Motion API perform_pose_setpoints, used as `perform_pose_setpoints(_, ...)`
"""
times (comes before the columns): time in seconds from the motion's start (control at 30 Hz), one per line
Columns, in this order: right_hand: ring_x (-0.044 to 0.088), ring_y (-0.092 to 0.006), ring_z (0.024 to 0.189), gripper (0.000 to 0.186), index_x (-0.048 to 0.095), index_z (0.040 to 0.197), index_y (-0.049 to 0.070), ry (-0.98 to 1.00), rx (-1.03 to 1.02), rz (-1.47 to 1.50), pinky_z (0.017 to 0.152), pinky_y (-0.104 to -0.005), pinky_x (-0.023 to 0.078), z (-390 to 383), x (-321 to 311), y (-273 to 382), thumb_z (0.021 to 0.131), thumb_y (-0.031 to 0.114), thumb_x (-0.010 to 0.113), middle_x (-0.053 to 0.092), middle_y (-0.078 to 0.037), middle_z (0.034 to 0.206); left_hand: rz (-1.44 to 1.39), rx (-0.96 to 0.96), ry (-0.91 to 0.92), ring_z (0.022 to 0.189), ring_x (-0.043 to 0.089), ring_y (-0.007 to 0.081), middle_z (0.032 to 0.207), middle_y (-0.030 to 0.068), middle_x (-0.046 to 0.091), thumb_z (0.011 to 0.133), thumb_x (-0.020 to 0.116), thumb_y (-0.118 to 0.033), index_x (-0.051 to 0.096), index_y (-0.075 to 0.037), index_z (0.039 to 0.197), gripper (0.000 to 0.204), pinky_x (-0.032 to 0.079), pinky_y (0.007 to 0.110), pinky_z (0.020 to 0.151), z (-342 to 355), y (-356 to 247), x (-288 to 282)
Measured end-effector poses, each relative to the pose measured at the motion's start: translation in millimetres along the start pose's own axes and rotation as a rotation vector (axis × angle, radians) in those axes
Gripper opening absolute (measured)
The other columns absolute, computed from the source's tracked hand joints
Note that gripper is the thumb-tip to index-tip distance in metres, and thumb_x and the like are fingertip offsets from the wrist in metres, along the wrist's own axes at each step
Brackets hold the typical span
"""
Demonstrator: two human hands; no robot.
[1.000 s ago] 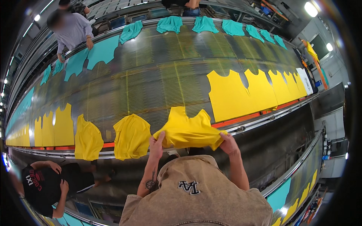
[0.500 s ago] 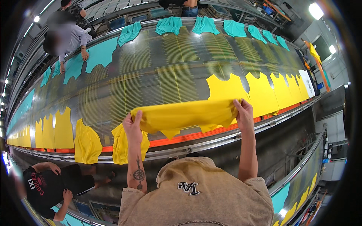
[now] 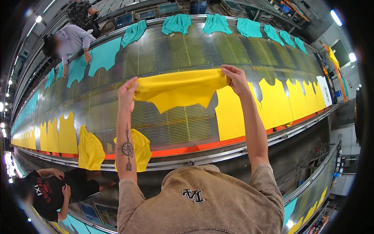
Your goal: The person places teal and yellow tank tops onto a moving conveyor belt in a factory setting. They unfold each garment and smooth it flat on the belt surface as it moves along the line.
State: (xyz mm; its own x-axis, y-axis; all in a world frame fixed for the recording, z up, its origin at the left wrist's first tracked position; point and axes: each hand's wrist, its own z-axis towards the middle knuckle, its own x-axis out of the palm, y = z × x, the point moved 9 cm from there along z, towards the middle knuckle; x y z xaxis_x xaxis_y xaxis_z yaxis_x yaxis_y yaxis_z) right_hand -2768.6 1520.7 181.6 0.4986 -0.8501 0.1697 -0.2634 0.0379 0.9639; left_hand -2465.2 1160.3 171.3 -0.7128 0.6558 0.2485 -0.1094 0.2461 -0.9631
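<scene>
A yellow cut fabric panel is stretched sideways in the air over the long table. My left hand pinches its left end, and my right hand grips its right end. The panel's lower edge hangs in a notched, shirt-like outline. Just right of it, a yellow shirt panel lies flat along the table's near side, partly behind my right forearm. Beyond my left forearm a crumpled yellow panel drapes over the near edge.
More yellow panels line the near side, and another crumpled one hangs at left. Turquoise panels lie along the far side, where a person handles one. A metal rail runs along the near edge. Someone in black stands lower left.
Both my hands have moved away from me over the table, carrying the stretched yellow panel with them. Its lower edge now hangs more fully. The flat yellow panel at right is more exposed.
</scene>
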Motion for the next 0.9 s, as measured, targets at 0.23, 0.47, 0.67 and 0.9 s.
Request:
perform_pose_setpoints(0.23,0.073,-0.0166,0.084,0.032,0.069,0.118,-0.004,0.057,-0.084,0.026,0.071,-0.027,0.062,27.5,11.2,23.6,0.088,0.005,0.075,0.073,-0.013,0.101,0.108,0.062,-0.019,0.098,0.069,0.0169,0.115,0.0112,0.071,0.095,0.067,-0.006,0.066,0.002,0.127,0.033,0.057,0.028,0.087,25.9,-17.8,4.2)
perform_pose_setpoints(0.47,0.07,-0.015,0.091,0.04,0.066,0.126,-0.004,0.021,-0.126,-0.021,0.076,-0.0244,0.059,7.3,-3.2,-12.7,0.089,0.005,0.074,0.071,-0.013,0.108,0.166,0.076,0.0,0.096,0.068,0.0119,0.117,0.0091,0.071,0.094,0.069,-0.004,0.064,0.002,0.131,0.038,0.055,0.025,0.086,-14.1,-2.4,7.1)
perform_pose_setpoints(0.67,0.066,-0.0106,0.094,0.043,0.063,0.131,-0.004,0.021,-0.156,-0.18,0.082,-0.0239,0.055,-39.4,-21.8,-84.8,0.09,0.004,0.071,0.07,-0.009,0.115,0.339,0.129,-0.004,0.091,0.063,0.0059,0.117,0.0055,0.07,0.094,0.068,-0.002,0.061,0.002,0.134,0.041,0.051,0.02,0.079,-66.0,66.9,-13.1)
perform_pose_setpoints(0.9,0.067,-0.01,0.088,0.051,0.055,0.14,-0.004,0.072,0.085,-0.208,0.078,-0.0248,0.057,-95.4,-45.4,-192.4,0.091,0.004,0.07,0.07,-0.008,0.114,0.335,-0.157,-0.025,0.094,0.062,0.0066,0.118,0.0067,0.069,0.092,0.067,0.001,0.061,0.004,0.134,0.042,0.05,0.02,0.08,-133.0,176.5,-43.4)
